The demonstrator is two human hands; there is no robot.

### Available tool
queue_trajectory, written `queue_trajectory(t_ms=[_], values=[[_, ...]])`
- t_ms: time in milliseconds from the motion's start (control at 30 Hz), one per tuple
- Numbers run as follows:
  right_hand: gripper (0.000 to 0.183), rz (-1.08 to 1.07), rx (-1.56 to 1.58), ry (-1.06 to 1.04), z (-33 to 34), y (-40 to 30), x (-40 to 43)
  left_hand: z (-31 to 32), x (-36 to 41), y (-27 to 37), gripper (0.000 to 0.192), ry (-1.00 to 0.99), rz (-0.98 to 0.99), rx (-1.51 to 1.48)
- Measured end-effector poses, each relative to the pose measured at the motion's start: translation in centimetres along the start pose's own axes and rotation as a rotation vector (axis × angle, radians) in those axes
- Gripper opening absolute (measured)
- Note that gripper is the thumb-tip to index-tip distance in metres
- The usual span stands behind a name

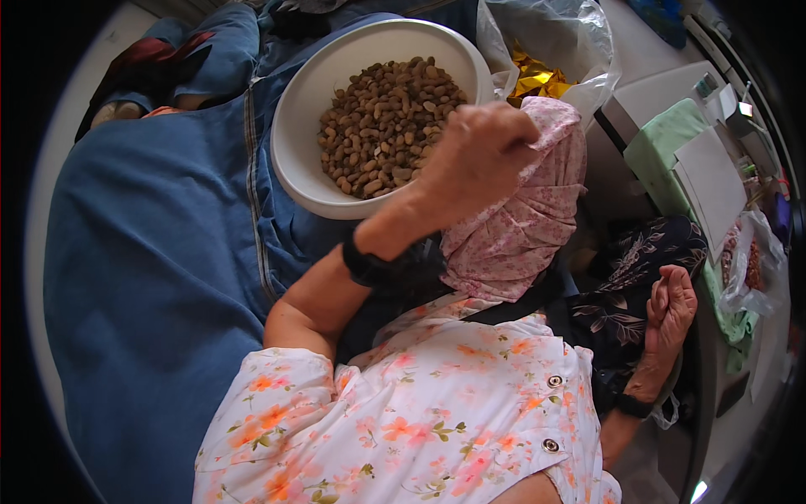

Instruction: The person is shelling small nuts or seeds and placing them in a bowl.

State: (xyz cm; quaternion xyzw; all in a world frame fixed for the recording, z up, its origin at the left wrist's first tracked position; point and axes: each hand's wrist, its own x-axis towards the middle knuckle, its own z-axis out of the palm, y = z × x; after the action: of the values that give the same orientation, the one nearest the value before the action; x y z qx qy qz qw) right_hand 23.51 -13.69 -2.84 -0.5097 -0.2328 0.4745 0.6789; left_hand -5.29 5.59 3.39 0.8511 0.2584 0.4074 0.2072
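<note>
A white plastic bowl (288, 126) of unshelled peanuts (384, 126) rests on blue fabric. My left hand (482, 154), its fingers curled and slightly blurred, is over the bowl's right rim, its fingertips at a pink floral cloth (510, 239). Whether they pinch the cloth or a small thing cannot be told. To the right, beside the table edge, my right hand (670, 305) is raised with its fingers folded in and nothing visible in it. Both wrists wear black bands.
Behind the bowl stands a clear plastic bag (589, 44) with gold foil (541, 79) in it. A table on the right bears a green cloth (667, 145), a white sheet (715, 179) and another plastic bag (759, 277). Someone's foot (116, 112) shows at upper left.
</note>
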Motion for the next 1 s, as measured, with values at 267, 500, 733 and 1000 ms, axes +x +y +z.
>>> queue_trajectory(t_ms=[267,500,733,1000], values=[[0.024,0.015,0.057,-0.087,-0.5,0.1,0.1,-6.4,-0.9,-7.4,0.009,-0.313,-0.161,0.595],[0.023,0.025,0.049,-0.063,-0.6,0.1,0.1,-7.3,-0.8,-10.2,0.024,-0.663,-0.137,0.45],[0.023,0.013,0.027,-0.053,-0.4,0.1,0.0,-6.8,-0.7,-10.9,0.038,-0.809,-0.2,0.553],[0.022,0.005,0.023,-0.057,-0.5,0.2,-0.1,-6.9,-1.0,-11.3,0.037,-0.805,-0.11,0.636]])
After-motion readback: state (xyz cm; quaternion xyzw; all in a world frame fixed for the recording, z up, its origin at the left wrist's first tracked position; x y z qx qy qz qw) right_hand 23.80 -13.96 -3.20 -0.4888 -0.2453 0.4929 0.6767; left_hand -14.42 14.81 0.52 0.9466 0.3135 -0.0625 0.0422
